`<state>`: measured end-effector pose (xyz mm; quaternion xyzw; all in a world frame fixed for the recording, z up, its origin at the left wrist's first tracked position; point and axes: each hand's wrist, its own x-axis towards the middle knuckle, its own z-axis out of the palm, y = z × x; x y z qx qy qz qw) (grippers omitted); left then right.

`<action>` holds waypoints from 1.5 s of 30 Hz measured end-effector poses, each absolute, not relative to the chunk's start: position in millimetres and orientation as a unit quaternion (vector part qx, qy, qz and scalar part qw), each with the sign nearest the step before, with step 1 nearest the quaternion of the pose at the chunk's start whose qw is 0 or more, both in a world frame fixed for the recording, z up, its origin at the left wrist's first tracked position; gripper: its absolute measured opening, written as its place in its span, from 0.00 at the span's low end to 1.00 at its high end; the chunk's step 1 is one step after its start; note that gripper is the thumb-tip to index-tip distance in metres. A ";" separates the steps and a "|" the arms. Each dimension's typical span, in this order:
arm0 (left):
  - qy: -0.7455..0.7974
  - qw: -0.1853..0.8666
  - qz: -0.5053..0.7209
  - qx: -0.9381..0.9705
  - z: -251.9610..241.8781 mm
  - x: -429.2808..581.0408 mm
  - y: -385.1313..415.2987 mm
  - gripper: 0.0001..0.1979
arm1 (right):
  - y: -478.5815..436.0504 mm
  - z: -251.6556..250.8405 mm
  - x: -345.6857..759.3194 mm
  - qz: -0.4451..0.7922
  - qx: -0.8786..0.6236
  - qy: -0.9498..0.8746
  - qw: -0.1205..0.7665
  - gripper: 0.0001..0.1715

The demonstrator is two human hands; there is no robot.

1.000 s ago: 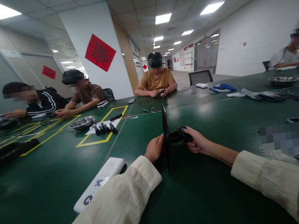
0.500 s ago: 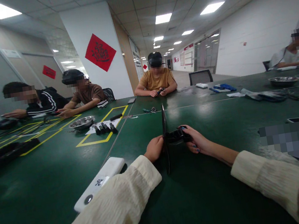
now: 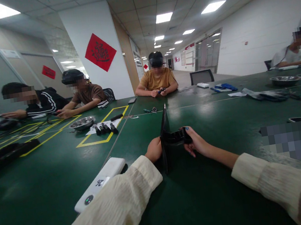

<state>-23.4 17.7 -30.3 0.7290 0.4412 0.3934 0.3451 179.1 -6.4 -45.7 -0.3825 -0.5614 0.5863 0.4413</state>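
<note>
A thin black flat panel (image 3: 163,137) stands on edge on the green table (image 3: 203,195) in front of me, leaning a little to the left. My left hand (image 3: 153,150) is closed on its left face near the bottom. A black bracket-like part (image 3: 175,137) sticks out from the panel's right face, and my right hand (image 3: 195,142) is wrapped round its outer end. Both my sleeves are cream knit.
A white power bank (image 3: 100,183) lies by my left forearm. A metal bowl (image 3: 83,123) and small black parts (image 3: 104,128) sit in a yellow-taped square. Several other people sit round the table; tools and another bowl (image 3: 282,80) lie at right.
The panel's bottom and both hands have shifted slightly left and towards me, and the panel now leans more. My right hand has tightened round the black part.
</note>
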 end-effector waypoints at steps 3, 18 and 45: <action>0.442 0.347 0.390 0.729 -30.9 -23.4 18.6 0.10 | -7.8 -43.2 178.1 0.583 -0.390 -0.562 0.437 0.30; 0.462 0.326 0.367 0.738 -30.7 -23.6 17.6 0.14 | -9.4 -40.5 177.3 0.575 -0.391 -0.566 0.443 0.26; 0.455 0.321 0.381 0.738 -30.3 -24.1 17.4 0.12 | -7.5 -42.5 177.5 0.569 -0.399 -0.571 0.438 0.27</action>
